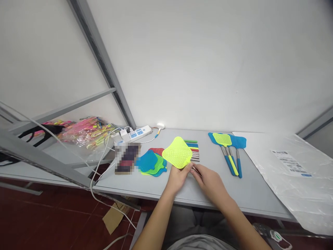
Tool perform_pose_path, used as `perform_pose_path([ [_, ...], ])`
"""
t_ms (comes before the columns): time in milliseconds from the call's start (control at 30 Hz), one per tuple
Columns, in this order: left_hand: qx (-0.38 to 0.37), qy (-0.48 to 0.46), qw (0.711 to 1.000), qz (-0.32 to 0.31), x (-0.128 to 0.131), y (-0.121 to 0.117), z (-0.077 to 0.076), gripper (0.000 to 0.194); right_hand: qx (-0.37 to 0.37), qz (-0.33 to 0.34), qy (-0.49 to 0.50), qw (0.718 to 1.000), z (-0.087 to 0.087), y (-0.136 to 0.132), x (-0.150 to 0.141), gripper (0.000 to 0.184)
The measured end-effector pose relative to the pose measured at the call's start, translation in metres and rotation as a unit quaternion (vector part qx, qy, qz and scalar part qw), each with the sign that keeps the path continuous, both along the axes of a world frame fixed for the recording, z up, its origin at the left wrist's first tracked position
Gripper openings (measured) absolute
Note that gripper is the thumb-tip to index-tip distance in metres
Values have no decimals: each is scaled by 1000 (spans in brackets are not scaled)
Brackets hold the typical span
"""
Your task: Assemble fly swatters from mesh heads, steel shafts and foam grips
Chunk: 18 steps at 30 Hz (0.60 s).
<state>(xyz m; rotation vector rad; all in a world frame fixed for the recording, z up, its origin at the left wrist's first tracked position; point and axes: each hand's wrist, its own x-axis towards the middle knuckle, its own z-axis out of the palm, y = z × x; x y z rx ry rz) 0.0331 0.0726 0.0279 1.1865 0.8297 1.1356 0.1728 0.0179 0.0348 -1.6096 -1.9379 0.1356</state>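
Note:
My left hand (177,179) is closed around the neck of a bright yellow fly swatter head (177,151), its mesh tilted up over the table. My right hand (210,181) pinches a thin metal rod (197,171) whose tip meets the neck of that head. Behind them lies a row of swatter handles (191,141) with green, blue, yellow and red grips and bare metal rods. Left of my hands, loose swatter heads (147,161) in blue, green and red are piled up. To the right rest several complete fly swatters (232,164), blue and yellow, overlapping.
A white power strip (140,132) with cables stands at the back left, beside a pixelated flat item (128,159). White plastic sheeting (283,184) covers the table's right end. Bagged colourful goods (85,132) lie beyond the grey metal frame (104,59).

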Motion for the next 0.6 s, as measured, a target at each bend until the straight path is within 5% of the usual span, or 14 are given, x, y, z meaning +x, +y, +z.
perform_pose_path([
  [167, 21, -5, 1000, 9, -1, 2, -2, 31, -128, 63, 214, 966, 24, 10, -5, 24],
  [300, 42, -8, 999, 11, 0, -2, 0, 27, -309, 164, 489, 799, 21, 18, -2, 32],
  [367, 45, -8, 999, 10, 2, -7, 2, 29, -362, 194, 518, 751, 16, 20, 1, 35],
  [500, 41, -6, 998, 44, 8, -13, 4, 29, -384, 211, 529, 727, 17, 20, 5, 37],
  [600, 40, -8, 994, 97, 16, -13, 5, 29, -344, 182, 474, 790, 34, 18, 10, 36],
])
